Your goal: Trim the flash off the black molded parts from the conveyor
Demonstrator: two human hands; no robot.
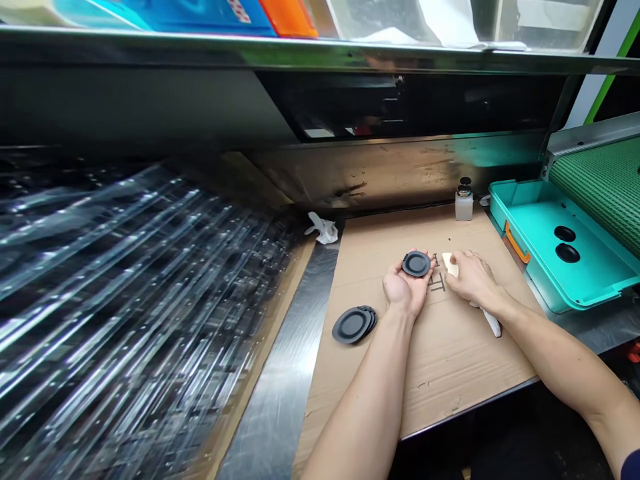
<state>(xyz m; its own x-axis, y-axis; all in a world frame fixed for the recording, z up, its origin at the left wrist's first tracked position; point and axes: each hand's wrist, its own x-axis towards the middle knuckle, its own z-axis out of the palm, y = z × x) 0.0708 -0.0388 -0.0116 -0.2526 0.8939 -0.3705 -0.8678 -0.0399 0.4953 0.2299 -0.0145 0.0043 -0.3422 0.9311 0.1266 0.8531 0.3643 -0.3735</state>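
Observation:
On the upturned palm of my left hand (400, 290) rests a round dark-grey plastic disc (417, 263) with a raised rim, its edge held by the fingers. My right hand (470, 275), just to the right, pinches a small whitish pad (449, 263) between thumb and fingers, apart from the disc. Left of my left wrist, a short overlapping stack of similar grey discs (353, 325) lies on the cardboard sheet (370, 260). A white cloth-like piece (493, 323) lies partly hidden beneath my right forearm.
A turquoise tray (540, 273) at right holds two black round parts (567, 252). Behind stands a small bottle (464, 205) with a dark top. Crumpled white tissue (324, 229) lies at the cardboard's back left corner. Clear plastic trays (125, 300) fill the left; a metal shelf edge (320, 53) crosses overhead.

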